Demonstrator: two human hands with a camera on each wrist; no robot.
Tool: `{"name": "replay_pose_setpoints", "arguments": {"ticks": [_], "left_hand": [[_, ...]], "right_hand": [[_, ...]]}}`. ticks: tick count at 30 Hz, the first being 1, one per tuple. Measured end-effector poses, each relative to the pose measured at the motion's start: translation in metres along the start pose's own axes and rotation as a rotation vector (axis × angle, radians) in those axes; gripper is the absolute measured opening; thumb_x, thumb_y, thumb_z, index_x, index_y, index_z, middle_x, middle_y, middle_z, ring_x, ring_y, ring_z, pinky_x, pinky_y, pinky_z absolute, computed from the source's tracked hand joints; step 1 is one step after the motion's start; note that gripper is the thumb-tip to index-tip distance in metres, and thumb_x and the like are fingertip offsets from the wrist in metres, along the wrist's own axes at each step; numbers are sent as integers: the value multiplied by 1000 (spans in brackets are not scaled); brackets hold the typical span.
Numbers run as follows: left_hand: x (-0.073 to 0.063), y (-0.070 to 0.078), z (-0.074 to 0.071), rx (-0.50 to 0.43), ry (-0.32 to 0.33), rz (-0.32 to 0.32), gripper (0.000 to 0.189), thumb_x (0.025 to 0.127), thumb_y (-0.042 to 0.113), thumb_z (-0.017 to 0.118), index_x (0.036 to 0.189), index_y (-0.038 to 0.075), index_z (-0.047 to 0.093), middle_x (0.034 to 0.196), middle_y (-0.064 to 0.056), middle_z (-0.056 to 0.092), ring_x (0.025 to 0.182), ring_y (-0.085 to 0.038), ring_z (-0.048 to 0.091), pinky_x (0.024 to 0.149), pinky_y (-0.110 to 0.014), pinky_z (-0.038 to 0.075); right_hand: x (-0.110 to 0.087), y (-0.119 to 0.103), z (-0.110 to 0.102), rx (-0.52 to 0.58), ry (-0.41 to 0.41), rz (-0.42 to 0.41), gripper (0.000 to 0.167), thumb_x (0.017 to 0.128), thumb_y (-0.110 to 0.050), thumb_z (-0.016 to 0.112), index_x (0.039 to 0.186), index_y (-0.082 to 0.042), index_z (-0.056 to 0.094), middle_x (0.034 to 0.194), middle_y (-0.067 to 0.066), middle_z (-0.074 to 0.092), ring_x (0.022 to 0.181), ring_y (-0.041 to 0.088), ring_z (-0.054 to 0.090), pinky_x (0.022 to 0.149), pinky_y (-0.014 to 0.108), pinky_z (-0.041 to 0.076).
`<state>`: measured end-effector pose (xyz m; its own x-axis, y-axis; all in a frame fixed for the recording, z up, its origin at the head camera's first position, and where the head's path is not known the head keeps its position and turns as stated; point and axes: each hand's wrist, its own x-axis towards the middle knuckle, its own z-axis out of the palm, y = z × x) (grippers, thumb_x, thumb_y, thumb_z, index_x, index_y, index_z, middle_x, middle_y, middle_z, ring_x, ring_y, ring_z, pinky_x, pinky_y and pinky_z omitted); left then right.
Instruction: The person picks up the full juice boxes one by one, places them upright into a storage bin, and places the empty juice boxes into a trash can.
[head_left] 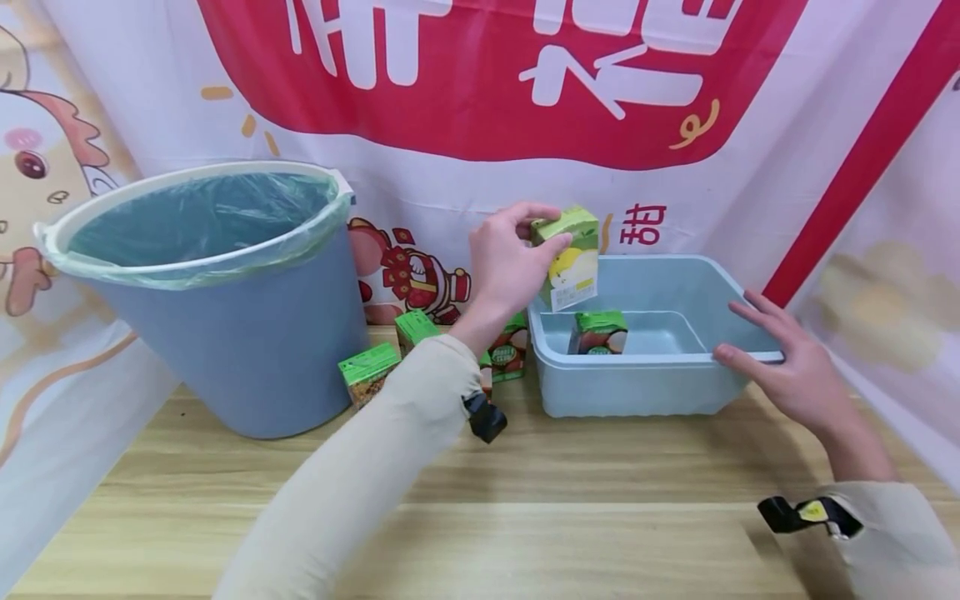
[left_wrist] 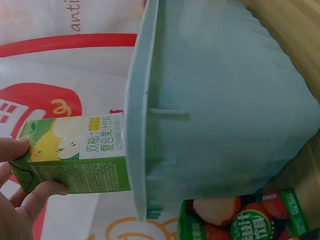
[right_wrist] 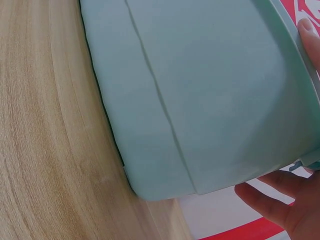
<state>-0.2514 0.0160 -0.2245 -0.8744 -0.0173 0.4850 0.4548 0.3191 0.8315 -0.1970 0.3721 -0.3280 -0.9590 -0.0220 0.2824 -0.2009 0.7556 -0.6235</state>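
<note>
My left hand (head_left: 517, 254) pinches a yellow-green juice box (head_left: 576, 262) between thumb and fingers, above the left end of a light blue plastic bin (head_left: 630, 387). In the left wrist view, the juice box (left_wrist: 75, 155) has fruit pictures and its far end meets the bin's rim. Another juice box (head_left: 598, 333), green-topped with a dark front, stands inside the bin at the left. My right hand (head_left: 802, 379) rests with spread, fairly straight fingers at the bin's right end, thumb at the front rim. In the right wrist view its fingers (right_wrist: 267, 197) lie beside the end wall.
Several green-topped juice boxes (head_left: 367, 364) stand on the wooden table (head_left: 525, 517) left of the bin, partly hidden by my left arm. A tall blue-grey trash can (head_left: 285, 350) with a green liner stands at the left. Printed cloth (head_left: 420, 179) hangs behind.
</note>
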Motion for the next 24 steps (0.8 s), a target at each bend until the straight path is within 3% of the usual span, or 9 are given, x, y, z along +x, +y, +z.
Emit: {"name": "replay_pose_setpoints", "arguments": {"ticks": [14,24], "left_hand": [[18,-30,26,46,32,-56,26,94,19,82,120,16,79,113,-1,77,92,-14,66,76,-23,54],[18,-44,46,131,-23,-78,26,94,17,82,119,16,78,120,-1,76,114,-19,63,96,-34,51]], "right_hand": [[3,-2,1,4,6,0,76,99,-43,71,165,-21,40,180,-3,15,162,51,15,103,84,38],[-1,0,-1,20,4,7,76,99,-43,70,165,-20,41,180,-6,15,163,50,13,103,85,36]]}}
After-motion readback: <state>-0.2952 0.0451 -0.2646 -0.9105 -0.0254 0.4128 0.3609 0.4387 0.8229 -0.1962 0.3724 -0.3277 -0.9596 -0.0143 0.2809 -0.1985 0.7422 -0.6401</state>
